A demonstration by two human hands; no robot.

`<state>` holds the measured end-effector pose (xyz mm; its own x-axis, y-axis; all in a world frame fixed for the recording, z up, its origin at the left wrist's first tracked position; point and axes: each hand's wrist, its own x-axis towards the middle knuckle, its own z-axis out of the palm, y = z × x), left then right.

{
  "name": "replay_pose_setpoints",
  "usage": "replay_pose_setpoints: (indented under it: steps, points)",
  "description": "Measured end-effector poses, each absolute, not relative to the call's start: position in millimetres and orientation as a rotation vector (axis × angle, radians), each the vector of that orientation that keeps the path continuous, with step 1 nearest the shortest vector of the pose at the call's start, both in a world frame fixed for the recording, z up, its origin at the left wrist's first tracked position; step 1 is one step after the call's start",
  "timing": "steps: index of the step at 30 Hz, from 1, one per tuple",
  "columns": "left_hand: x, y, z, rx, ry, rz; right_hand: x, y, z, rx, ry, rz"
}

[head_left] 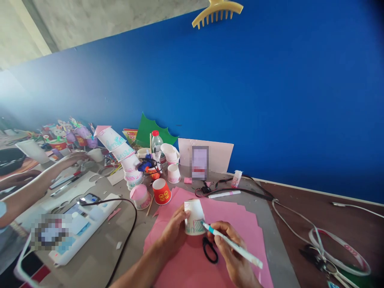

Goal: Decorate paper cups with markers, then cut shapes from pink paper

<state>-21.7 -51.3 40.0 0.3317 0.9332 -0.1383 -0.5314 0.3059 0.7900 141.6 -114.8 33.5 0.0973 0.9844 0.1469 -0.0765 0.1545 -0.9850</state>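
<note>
My left hand (174,230) is closed around the left side of a white paper cup (194,214), which carries pink lines and green hatching near its lower part. In my right hand (232,248) is a white marker pen (237,247) with a teal band, its tip at the hatched patch on the cup. Whether the tip touches the cup I cannot tell. Beneath both hands lies pink paper (180,266). Black-handled scissors (210,251) rest on that paper beside my right hand, their blades hidden.
A leaning stack of decorated paper cups (123,154) stands at the back left, near a red cup (162,191) and a pink-topped cup (140,197). A black cable (134,224) crosses the table. At the left reaches another person's arm (39,188). Lanyard and keys (327,264) lie right.
</note>
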Motion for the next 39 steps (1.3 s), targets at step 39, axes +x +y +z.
replay_pose_setpoints:
  steps: [39]
  points:
    - [-21, -48, 43, 0.754, 0.656, 1.071, 152, -108, 29, -1.138, -1.265, 0.942]
